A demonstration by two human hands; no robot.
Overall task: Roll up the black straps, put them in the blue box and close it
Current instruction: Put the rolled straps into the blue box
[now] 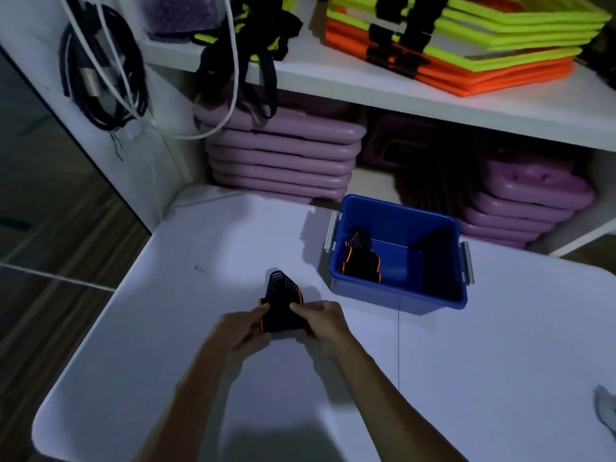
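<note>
A black strap with orange edges [281, 303] lies on the white table [466, 378] in front of me, its far end with grey stripes sticking out past my fingers. My left hand [245, 330] pinches its left side and my right hand [321, 321] pinches its right side. The blue box [398, 296] stands open to the right, a little beyond my hands. Inside it, against the left wall, sit black straps with orange edges [361, 260]. No lid is in view.
White shelves rise behind the table, holding stacks of purple pads [283, 155], orange and yellow-green flat pieces [466, 38], and hanging black cords [100, 65]. A pale object [605, 411] shows at the table's right edge. The table's left edge drops to a wooden floor.
</note>
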